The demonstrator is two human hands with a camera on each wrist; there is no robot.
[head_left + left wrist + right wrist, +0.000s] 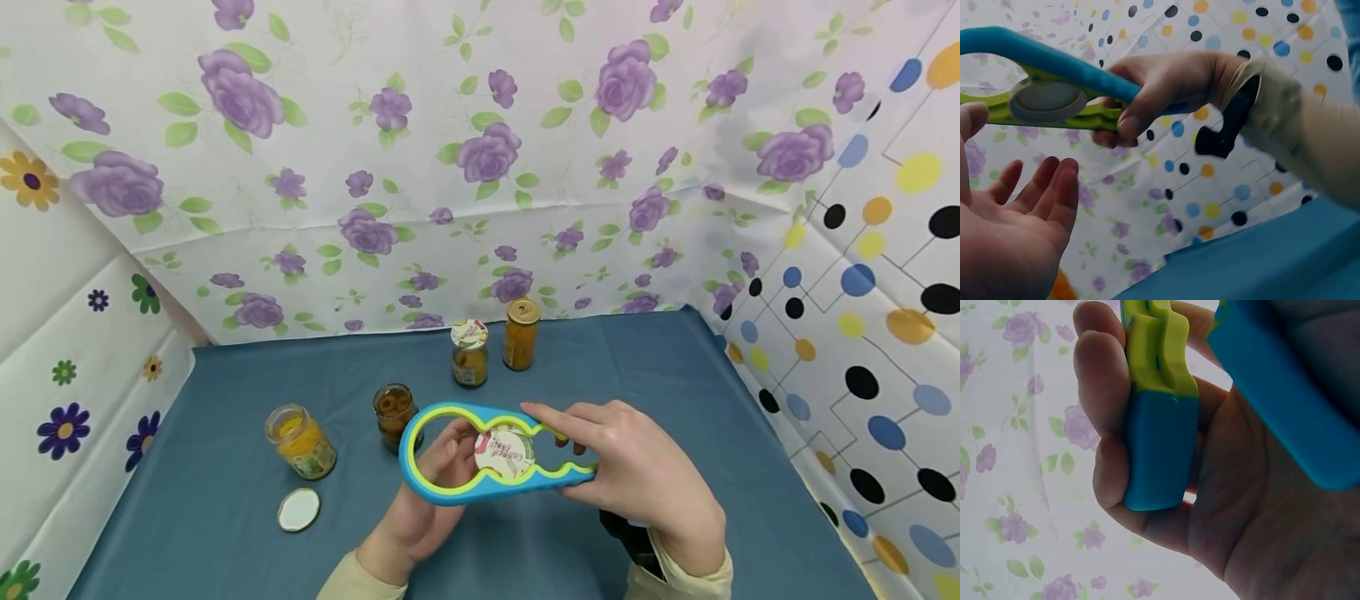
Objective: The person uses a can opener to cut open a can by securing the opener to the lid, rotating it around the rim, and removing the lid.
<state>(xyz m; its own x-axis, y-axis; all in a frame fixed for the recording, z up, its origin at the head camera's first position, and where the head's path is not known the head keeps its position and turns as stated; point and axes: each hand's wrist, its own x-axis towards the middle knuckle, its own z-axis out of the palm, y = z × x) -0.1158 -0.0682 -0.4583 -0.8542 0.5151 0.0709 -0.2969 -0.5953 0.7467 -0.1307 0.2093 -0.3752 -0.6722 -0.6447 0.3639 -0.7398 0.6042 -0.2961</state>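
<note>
My right hand (637, 458) grips the narrow end of a blue and yellow-green jar opener (474, 497), held up in front of me. A round printed lid (504, 452) sits lodged in one of the opener's middle openings; its pale underside (1047, 100) shows in the left wrist view. Beneath the wide loop is my left hand (423, 517), palm up with its fingers loosely extended and nothing in them. In the right wrist view, fingers (1104, 381) wrap round the opener's two-pronged handle end.
Left of my hands stand an open jar of orange contents (302, 442) and an open jar of dark contents (393, 412). A loose white lid (298, 509) lies on the blue tablecloth (217, 467). Farther back are a jar with a printed lid (469, 358) and one with a gold lid (520, 337).
</note>
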